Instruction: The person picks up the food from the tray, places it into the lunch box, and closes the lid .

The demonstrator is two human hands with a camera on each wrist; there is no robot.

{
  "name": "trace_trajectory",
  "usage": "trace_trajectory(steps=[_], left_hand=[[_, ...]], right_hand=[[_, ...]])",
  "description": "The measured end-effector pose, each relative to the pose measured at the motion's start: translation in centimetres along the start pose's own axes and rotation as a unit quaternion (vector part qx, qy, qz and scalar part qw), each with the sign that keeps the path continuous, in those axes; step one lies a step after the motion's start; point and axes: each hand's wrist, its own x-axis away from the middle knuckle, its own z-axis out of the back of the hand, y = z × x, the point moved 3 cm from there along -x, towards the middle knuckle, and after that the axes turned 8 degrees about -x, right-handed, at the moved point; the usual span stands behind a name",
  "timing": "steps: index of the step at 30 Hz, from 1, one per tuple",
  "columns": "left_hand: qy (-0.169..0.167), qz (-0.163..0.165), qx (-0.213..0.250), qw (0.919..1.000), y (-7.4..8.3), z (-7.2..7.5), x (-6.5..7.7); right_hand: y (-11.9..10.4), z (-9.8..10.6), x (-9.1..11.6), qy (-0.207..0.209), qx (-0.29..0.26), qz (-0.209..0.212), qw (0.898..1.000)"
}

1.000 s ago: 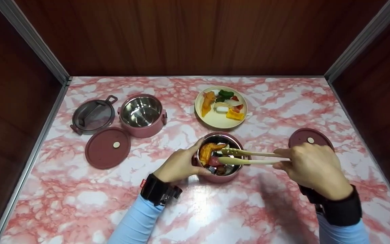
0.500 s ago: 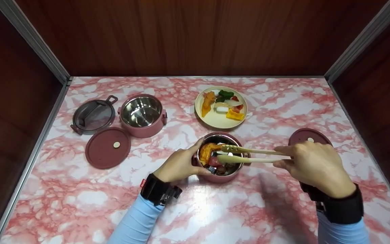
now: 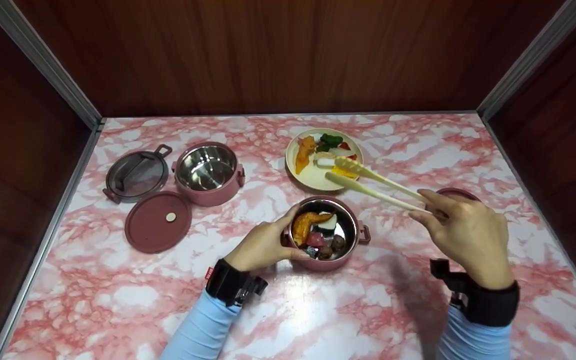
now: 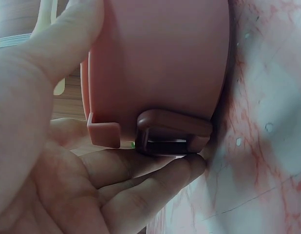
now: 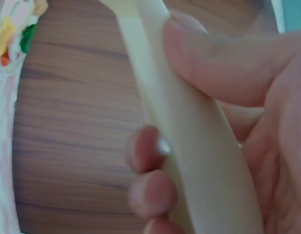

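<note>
Tongs [image 3: 390, 183], gripped in right hand [image 3: 473, 235], are now withdrawn from pot [image 3: 330, 263] and held spread over plate [image 3: 313, 179] toward table's [image 3: 393, 285] far edge; nothing seen between tips. Pot, farther from that edge, is steadied in left hand's [image 3: 263, 245] grip. Food [image 3: 304, 150] remains plated; loading probably unfinished.

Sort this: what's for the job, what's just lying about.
Job, seemingly:
pale yellow slim tongs
pink round steel-lined pot
multicoloured food pieces
cream round plate

Idle, seemingly:
second pink round steel-lined pot
round grey transparent lid
two round maroon lids
</note>
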Motion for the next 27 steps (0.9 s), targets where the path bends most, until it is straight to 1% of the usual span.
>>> trace_trajectory(steps=[2,4,8,12,15,22,27], left_hand=[[0.001,-0.001,0.000,1.0000,0.0,0.0,0.1],[0.003,0.000,-0.001,1.0000,-0.1,-0.1,0.2],[0.006,0.002,-0.002,1.0000,-0.2,0.0,0.2],[0.010,-0.005,-0.002,0.9999,-0.1,0.1,0.2],[0.012,-0.009,-0.005,0.9999,-0.1,0.0,0.2],[0.005,0.000,-0.005,1.0000,0.0,-0.1,0.2],[0.004,0.003,-0.005,1.0000,0.0,-0.2,0.1]], right_hand=[[0.5,-0.5,0.0,0.015,0.000,-0.006,1.000],[1.0,-1.0,0.0,0.018,-0.003,-0.016,1.000],[2.3,-2.0,-0.3,0.005,-0.005,-0.045,0.999],[3.6,-2.8,-0.4,-0.004,0.001,-0.067,0.998],[4.3,-3.4,-0.5,-0.006,0.006,-0.070,0.998],[5.2,-4.7,-0.6,-0.005,0.013,-0.059,0.998],[5.6,-5.7,-0.6,-0.022,0.002,-0.068,0.997]])
